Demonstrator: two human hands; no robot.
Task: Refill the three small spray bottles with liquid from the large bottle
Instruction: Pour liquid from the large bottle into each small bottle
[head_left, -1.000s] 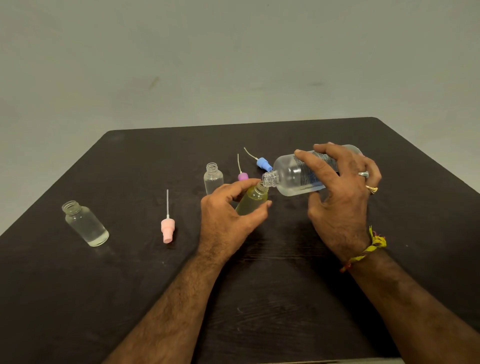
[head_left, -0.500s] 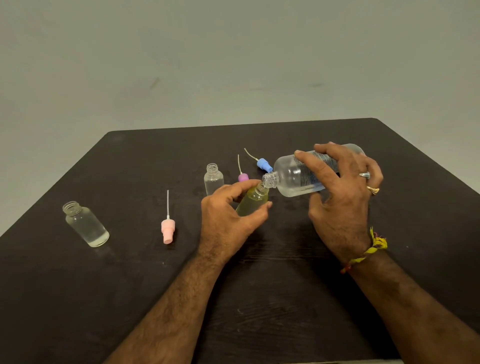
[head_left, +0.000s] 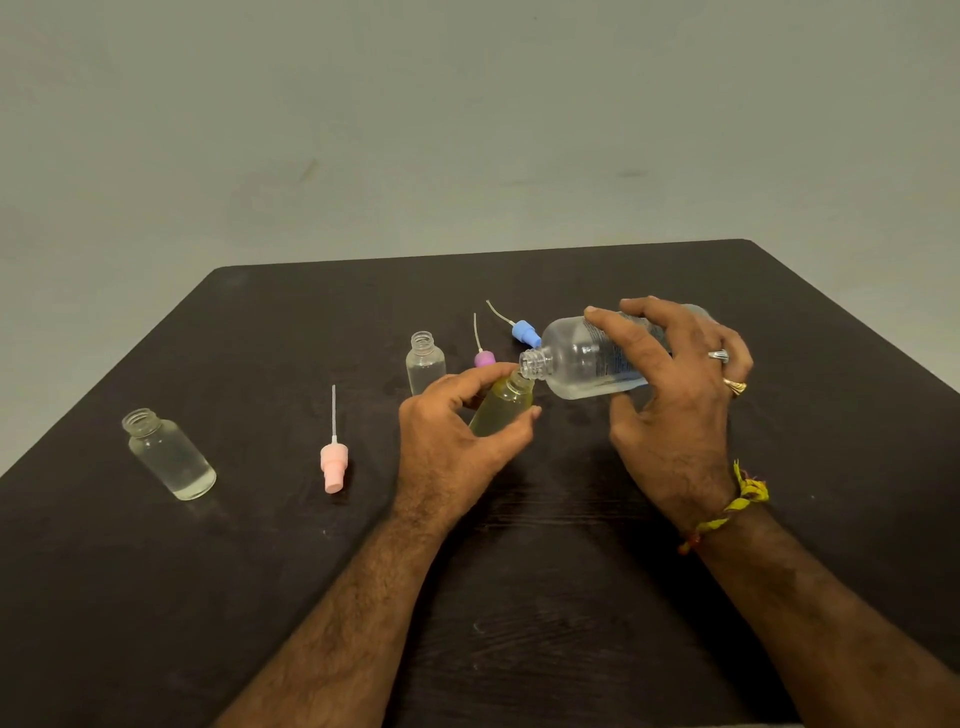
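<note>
My right hand (head_left: 675, 410) grips the large clear bottle (head_left: 582, 358), tipped almost flat with its open mouth pointing left. The mouth sits right over the neck of a small yellowish bottle (head_left: 501, 408), which my left hand (head_left: 452, 441) holds tilted toward it. A second small clear bottle (head_left: 425, 364) stands uncapped just behind my left hand. A third small clear bottle (head_left: 169, 454) stands uncapped at the far left with a little liquid at its bottom.
Three spray tops with dip tubes lie on the dark table (head_left: 571, 597): a pink one (head_left: 333, 465) left of my left hand, a purple one (head_left: 484, 357) and a blue one (head_left: 524, 331) behind the bottles. A pale wall rises beyond the table's far edge.
Hardly anything differs: both hands keep the same hold, and the large bottle stays tipped over the small yellowish bottle's neck.
</note>
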